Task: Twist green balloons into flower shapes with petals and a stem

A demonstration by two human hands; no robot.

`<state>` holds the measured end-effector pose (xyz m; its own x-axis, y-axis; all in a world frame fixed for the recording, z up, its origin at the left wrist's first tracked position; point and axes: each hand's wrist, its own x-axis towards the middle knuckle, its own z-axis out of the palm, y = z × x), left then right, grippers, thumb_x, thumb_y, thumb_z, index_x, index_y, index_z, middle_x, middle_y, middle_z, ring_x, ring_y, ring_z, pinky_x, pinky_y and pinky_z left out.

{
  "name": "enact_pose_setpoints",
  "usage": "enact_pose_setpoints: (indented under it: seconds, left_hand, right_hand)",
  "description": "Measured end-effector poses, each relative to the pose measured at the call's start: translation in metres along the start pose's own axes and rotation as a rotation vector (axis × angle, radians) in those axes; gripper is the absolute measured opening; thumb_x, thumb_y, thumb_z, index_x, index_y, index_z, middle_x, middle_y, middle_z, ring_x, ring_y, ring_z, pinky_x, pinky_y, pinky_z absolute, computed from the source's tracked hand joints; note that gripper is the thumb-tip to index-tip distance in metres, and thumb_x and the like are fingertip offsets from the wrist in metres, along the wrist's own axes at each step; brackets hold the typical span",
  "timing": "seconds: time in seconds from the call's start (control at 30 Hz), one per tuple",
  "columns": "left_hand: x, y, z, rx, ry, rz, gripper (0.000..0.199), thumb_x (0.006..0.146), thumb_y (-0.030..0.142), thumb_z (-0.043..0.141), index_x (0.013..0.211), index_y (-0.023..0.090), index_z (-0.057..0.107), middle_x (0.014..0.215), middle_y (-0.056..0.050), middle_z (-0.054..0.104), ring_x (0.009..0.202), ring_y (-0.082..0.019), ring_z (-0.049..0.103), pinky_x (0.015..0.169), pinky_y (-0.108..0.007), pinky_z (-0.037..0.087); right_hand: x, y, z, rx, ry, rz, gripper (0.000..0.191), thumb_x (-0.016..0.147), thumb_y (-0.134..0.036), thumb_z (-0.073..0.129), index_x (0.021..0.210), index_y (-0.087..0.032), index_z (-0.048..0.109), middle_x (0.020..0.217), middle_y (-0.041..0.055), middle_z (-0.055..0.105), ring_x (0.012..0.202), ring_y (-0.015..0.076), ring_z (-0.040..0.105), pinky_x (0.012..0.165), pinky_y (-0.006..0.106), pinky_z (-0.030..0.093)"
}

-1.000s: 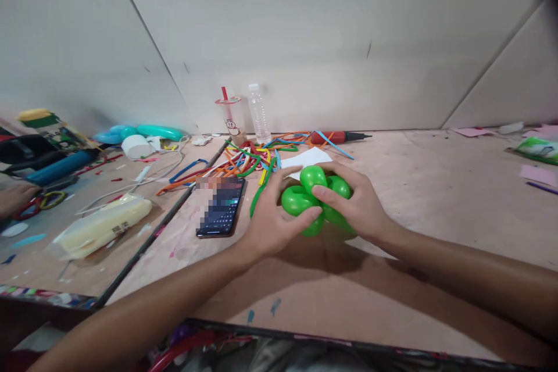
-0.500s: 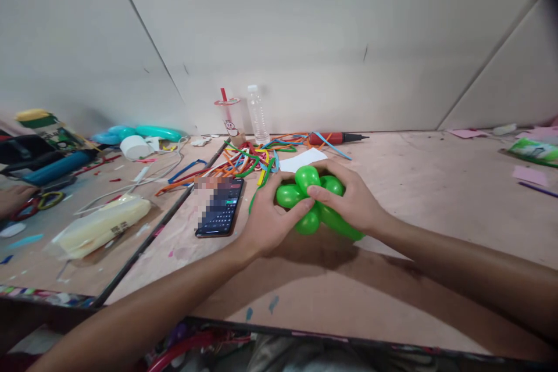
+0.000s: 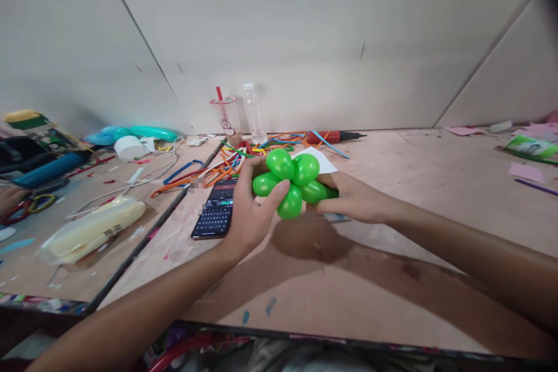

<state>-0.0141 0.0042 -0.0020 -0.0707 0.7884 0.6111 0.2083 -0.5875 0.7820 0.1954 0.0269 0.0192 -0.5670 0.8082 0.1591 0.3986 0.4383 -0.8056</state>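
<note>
A green twisted balloon (image 3: pixel 307 170), shaped like a flower with several round lobes, is held up above the table in the head view. My left hand (image 3: pixel 257 203) grips it from the left, the thumb pressed on its centre and the fingers behind it. On the right, my right hand (image 3: pixel 349 199) is wrapped round the part that extends from the lobes; its fingertips are partly hidden. Just left of my left hand lies a phone (image 3: pixel 212 218) with a keyboard on its screen. A white paper (image 3: pixel 320 160) lies behind the balloon.
Uninflated balloons (image 3: pixel 222 163) lie in a tangle at the back, near a cup (image 3: pixel 225 119), a clear bottle (image 3: pixel 255 113) and a red pump (image 3: pixel 325 137). At left are a plastic-wrapped pack (image 3: pixel 96 229), scissors (image 3: pixel 41 203) and another person's hand (image 3: pixel 11 197).
The green balloon has moved left and turned, its lobes facing me more. My right thumb has left its centre, and my right hand now holds the part at the right. The view has shifted slightly.
</note>
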Motion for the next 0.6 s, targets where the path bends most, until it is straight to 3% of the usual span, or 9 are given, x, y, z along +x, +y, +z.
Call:
enact_pose_setpoints:
  seconds: [0.07,0.13,0.3,0.5,0.6]
  left_hand:
    - [-0.0027,0.0008,0.0013,0.005,-0.038,0.006,0.041,0.084,0.040,0.071,0.114,0.020,0.053,0.114,-0.007,0.065,0.108,-0.023,0.063,0.097,-0.039,0.049]
    - [-0.0043,0.0019,0.0022,0.017,-0.048,0.015,0.040,0.085,0.040,0.070,0.115,0.020,0.053,0.115,-0.007,0.065,0.109,-0.023,0.062,0.098,-0.039,0.048]
    - [-0.0033,0.0054,0.0015,-0.006,-0.029,0.033,0.038,0.085,0.038,0.070,0.114,0.019,0.053,0.113,-0.007,0.065,0.108,-0.022,0.062,0.096,-0.036,0.049]
    - [-0.0061,0.0043,0.0008,0.035,-0.057,0.064,0.040,0.084,0.038,0.071,0.115,0.020,0.054,0.114,-0.007,0.064,0.108,-0.023,0.062,0.097,-0.037,0.048]
    - [-0.0060,0.0032,0.0007,0.017,-0.044,0.074,0.040,0.083,0.039,0.072,0.115,0.020,0.054,0.113,-0.007,0.065,0.108,-0.023,0.062,0.096,-0.037,0.048]
  right_hand:
    - [-0.0014,-0.0021,0.0009,-0.039,-0.063,0.016,0.006,0.076,-0.017,0.062,0.081,-0.018,0.065,0.074,-0.0006,0.064,0.067,0.0168,0.058,0.057,0.028,0.042]
    - [-0.0029,-0.0047,0.0029,-0.024,-0.070,0.019,0.005,0.080,-0.020,0.061,0.084,-0.018,0.065,0.077,-0.0001,0.064,0.069,0.0168,0.057,0.058,0.028,0.041]
    - [-0.0039,-0.0054,0.0065,0.014,-0.041,-0.037,0.030,0.090,-0.047,0.063,0.102,-0.019,0.066,0.082,0.0005,0.066,0.070,0.0173,0.058,0.063,0.030,0.044]
    - [-0.0029,-0.0021,0.0076,0.038,-0.079,-0.081,0.012,0.089,-0.030,0.061,0.094,-0.019,0.066,0.082,-0.0001,0.067,0.070,0.0167,0.060,0.064,0.029,0.046]
    - [-0.0030,-0.0029,0.0093,-0.023,-0.044,-0.145,0.014,0.093,-0.031,0.056,0.096,-0.019,0.063,0.090,0.0011,0.069,0.079,0.0183,0.061,0.072,0.031,0.048]
